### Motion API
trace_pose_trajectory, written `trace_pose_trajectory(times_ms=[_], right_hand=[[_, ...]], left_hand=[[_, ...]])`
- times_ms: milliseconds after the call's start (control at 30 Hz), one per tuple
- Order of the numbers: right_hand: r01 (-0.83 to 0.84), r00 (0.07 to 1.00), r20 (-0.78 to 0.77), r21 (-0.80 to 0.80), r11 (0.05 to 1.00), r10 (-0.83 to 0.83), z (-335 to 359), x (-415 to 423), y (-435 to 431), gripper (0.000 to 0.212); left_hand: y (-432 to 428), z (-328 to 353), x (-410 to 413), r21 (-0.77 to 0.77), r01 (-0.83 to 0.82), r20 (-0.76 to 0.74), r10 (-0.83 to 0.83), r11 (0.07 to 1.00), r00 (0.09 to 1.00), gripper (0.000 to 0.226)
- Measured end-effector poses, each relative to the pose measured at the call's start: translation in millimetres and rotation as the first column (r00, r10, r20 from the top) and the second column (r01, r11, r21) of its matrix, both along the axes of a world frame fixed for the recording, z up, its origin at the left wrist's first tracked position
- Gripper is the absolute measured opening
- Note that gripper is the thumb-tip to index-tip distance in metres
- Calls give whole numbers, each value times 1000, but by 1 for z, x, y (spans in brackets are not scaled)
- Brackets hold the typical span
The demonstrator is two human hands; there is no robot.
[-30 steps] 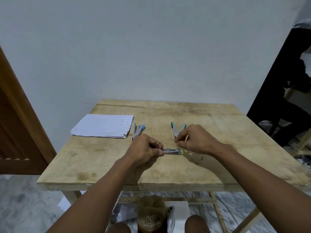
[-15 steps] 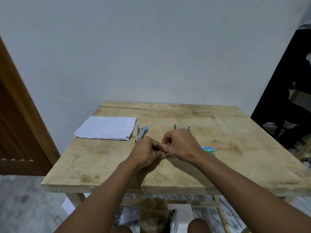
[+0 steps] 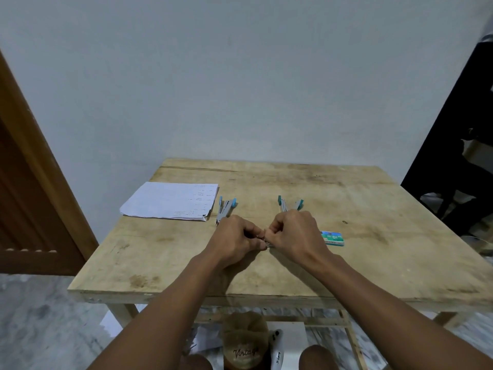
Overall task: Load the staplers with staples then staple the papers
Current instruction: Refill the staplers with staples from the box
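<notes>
Hands: our left hand point(image 3: 236, 237) and right hand point(image 3: 292, 233) meet at the centre of the surface point(image 3: 373, 263), fingertips pinched together on a small metal strip of staples point(image 3: 266, 243), mostly hidden between them.
Staplers: the blue stapler point(image 3: 225, 208) lies swung open at 11 o'clock from our hands; the teal stapler point(image 3: 289, 204) lies open at 1 o'clock, partly behind our right hand.
Staple box: the green box point(image 3: 332, 237) sits at 3 o'clock, just beside our right wrist.
Papers: the stack point(image 3: 170, 200) rests at 10 o'clock, untouched.
Progress: we judge loading is barely begun; neither stapler visibly holds staples, and stapling remains entirely ahead.
</notes>
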State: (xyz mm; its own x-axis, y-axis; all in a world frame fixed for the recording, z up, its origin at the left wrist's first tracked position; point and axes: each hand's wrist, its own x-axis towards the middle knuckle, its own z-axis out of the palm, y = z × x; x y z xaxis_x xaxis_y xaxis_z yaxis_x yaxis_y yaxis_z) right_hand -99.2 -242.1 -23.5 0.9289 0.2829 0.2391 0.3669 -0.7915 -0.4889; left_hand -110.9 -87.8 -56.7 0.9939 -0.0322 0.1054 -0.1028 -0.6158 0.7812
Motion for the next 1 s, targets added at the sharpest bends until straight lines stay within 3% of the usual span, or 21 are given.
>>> trace_pose_trajectory(times_ms=[200, 400, 667, 1000], right_hand=[[53, 998, 36, -41, 998, -52, -4, -7, 4, 17], [11, 1000, -12, -33, 999, -11, 2, -3, 13, 14], [110, 988, -111, -14, 994, -111, -6, 0, -10, 17], [-107, 991, -96, -202, 974, 89, -5, 3, -14, 17]], left_hand=[[1, 1, 0, 15, 10, 12, -11, 1000, 1000, 17], [2, 0, 1, 40, 13, 27, -14, 999, 1000, 11], [2, -3, 2, 18, 7, 50, -8, 1000, 999, 14], [1, 0, 1, 87, 86, 69, -92, 992, 993, 11]])
